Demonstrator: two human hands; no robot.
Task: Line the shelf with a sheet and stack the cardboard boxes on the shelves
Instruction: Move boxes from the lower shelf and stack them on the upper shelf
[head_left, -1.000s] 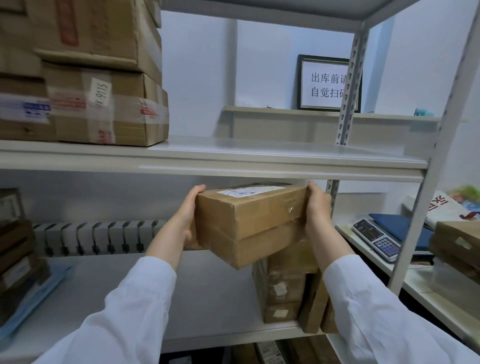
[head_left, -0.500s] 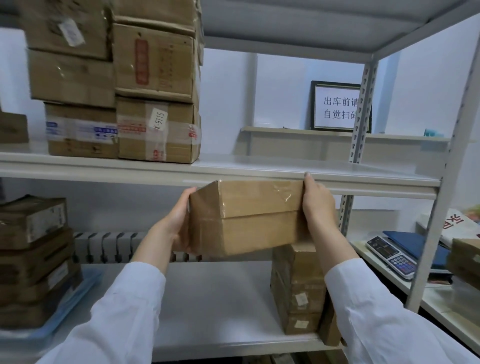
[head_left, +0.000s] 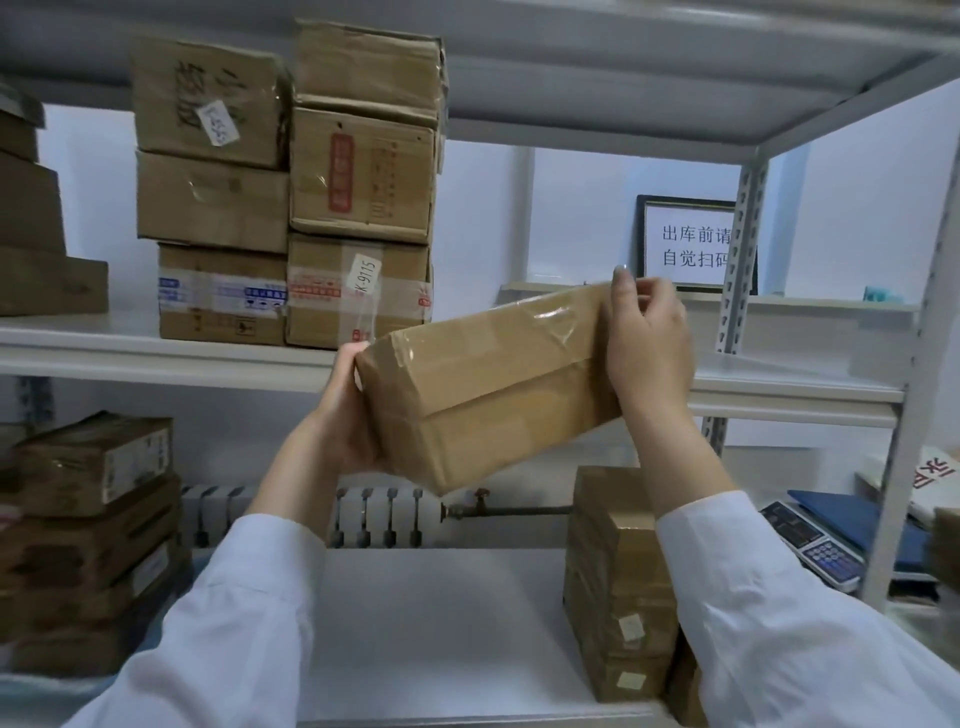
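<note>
Boxes stacked on middle shelf, left part. Next box tilted, mid-air just before shelf's front edge; left hand & right hand fingers curled round its ends. Not placed yet.

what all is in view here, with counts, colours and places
taped brown cardboard box: one, brown, tilted, held in front of the middle shelf
stacked brown cardboard boxes: six, brown, two columns on the middle shelf; more at far left
lower brown cardboard boxes: several, brown, stacks at both ends of the lower shelf
white metal shelf rack: one, white, fills the view
black-framed white sign: one, white, behind the rack, upper right
white ribbed radiator: one, white, behind the lower shelf
grey keypad device: one, grey, right of the rack
blue flat folder: one, blue, beside the device
left hand: one, white sleeve, grips the box's left end
right hand: one, white sleeve, grips its right end
</note>
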